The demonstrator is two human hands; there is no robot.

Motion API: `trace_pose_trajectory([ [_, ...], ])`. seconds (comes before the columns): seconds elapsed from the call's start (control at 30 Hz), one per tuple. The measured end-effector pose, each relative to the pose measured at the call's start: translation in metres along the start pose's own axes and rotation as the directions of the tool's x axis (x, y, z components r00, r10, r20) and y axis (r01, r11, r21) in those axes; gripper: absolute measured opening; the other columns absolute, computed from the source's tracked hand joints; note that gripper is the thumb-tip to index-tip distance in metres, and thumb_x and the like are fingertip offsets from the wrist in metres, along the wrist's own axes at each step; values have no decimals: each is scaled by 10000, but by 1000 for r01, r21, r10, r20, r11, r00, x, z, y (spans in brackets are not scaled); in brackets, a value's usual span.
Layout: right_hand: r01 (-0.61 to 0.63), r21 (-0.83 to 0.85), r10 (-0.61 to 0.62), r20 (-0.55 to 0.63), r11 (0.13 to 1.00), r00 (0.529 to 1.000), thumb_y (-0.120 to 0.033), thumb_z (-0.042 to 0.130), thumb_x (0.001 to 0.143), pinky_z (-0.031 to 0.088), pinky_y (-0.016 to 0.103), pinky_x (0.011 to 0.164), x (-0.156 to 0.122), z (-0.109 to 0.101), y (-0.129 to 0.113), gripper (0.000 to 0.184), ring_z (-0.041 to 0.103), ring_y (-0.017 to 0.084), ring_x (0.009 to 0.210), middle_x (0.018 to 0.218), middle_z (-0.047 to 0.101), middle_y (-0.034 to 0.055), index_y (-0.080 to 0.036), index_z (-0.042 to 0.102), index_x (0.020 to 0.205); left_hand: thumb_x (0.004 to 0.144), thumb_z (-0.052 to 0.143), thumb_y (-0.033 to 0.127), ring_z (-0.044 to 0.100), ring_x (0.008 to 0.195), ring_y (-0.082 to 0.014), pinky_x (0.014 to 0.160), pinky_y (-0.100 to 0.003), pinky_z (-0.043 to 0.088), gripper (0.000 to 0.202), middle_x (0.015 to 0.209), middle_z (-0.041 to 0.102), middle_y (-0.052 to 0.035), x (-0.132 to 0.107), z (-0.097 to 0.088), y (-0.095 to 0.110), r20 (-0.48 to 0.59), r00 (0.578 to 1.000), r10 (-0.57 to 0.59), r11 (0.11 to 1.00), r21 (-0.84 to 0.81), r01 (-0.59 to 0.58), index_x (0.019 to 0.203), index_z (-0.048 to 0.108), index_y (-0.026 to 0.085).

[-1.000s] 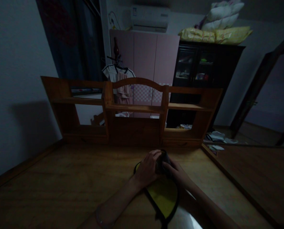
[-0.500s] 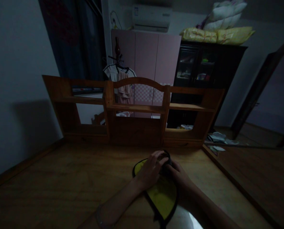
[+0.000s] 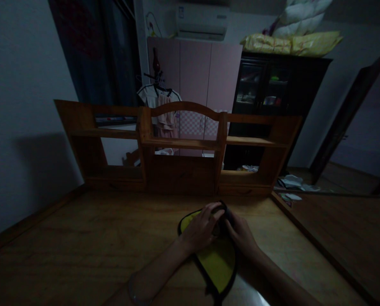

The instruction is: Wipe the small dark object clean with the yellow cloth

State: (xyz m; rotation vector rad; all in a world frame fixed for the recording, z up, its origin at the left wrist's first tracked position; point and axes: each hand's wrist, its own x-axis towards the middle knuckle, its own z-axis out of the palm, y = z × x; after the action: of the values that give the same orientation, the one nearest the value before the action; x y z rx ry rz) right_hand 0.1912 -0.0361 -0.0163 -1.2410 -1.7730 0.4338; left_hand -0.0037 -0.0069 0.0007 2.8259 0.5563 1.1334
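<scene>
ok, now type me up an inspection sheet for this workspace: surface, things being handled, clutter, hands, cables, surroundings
surface: wooden tabletop, grain visible, dim light
things handled: dark object, too dim to identify, above a yellow piece with black edging
clutter: small flat items, perhaps papers, by the tabletop's right edge
hands: left hand curled over the dark object; right hand gripping it from the other side
cables: thin cord on the wall beside the air conditioner; on the tabletop, nothing seen
surroundings: wooden shelf unit at the back; pink wardrobe and black cabinet beyond
</scene>
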Motion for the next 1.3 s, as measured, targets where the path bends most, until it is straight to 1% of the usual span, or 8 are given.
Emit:
trace_pose_trajectory([
  [0.3, -29, -25, 28, -30, 999, 999, -282, 534, 900, 471, 299, 672, 0, -7, -6, 196, 656, 257, 756, 855, 704, 50, -162, 643, 1010, 779, 740, 329, 389, 1312, -290, 1083, -452, 398, 790, 1421, 375, -143, -2, 2, 0, -15, 998, -58, 997, 50, 59, 1414, 293, 185],
  [0.5, -116, 237, 118, 3, 965, 993, -352, 574, 899, 485, 305, 744, 3, -5, -7, 252, 633, 283, 884, 952, 702, 45, -150, 669, 1016, 743, 773, 356, 401, 1301, -293, 1099, -462, 372, 880, 1409, 400, -136, -2, 0, -1, -22, 996, -85, 995, 55, 86, 1436, 260, 180],
  [0.57, -203, 397, 198, 54, 895, 979, -360, 614, 866, 491, 323, 776, 5, -2, -4, 284, 627, 298, 925, 986, 702, 50, -145, 672, 1041, 740, 775, 343, 401, 1301, -288, 1103, -456, 366, 893, 1404, 408, -132, -2, -1, -2, -30, 995, -96, 994, 54, 98, 1442, 247, 181],
  [0.7, -375, 656, 320, 208, 656, 924, -297, 674, 757, 484, 357, 835, 8, 6, 5, 326, 629, 301, 953, 1007, 705, 64, -153, 688, 1050, 796, 724, 412, 403, 1300, -282, 1100, -457, 365, 849, 1396, 416, -138, -2, -3, -4, -53, 992, -119, 991, 49, 121, 1447, 232, 177],
  [0.83, -408, 728, 292, 289, 551, 911, -265, 679, 713, 482, 388, 857, 5, 13, 9, 371, 633, 301, 945, 1033, 696, 87, -153, 689, 1067, 835, 673, 468, 405, 1299, -279, 1090, -454, 375, 814, 1390, 419, -148, -2, -3, -4, -61, 991, -119, 991, 45, 122, 1447, 226, 170],
  [0.97, -395, 695, 278, 282, 601, 918, -245, 635, 760, 481, 426, 893, 2, 14, 9, 406, 614, 318, 1037, 1118, 673, 97, -162, 648, 1157, 834, 677, 423, 403, 1300, -296, 1078, -475, 383, 809, 1399, 407, -159, -1, -3, -3, -46, 995, -93, 994, 53, 95, 1452, 221, 170],
  [1.13, -291, 573, 219, 193, 766, 956, -230, 643, 748, 423, 455, 1012, 1, 12, 10, 395, 565, 310, 1145, 1186, 659, 78, -197, 650, 1141, 808, 617, 147, 369, 1323, -303, 1092, -503, 354, 715, 1418, 380, -138, 0, -1, 0, 21, 999, 27, 993, 116, -29, 1437, 283, 208],
  [1.3, -243, 553, 158, 197, 797, 968, -349, 634, 835, 503, 421, 917, -3, 12, 8, 343, 598, 306, 1091, 1194, 653, 106, -195, 637, 1142, 874, 473, 47, 308, 1366, -271, 1105, -490, 344, 631, 1442, 338, -119, 0, 1, 1, 41, 991, 127, 965, 228, -133, 1442, 291, 253],
])
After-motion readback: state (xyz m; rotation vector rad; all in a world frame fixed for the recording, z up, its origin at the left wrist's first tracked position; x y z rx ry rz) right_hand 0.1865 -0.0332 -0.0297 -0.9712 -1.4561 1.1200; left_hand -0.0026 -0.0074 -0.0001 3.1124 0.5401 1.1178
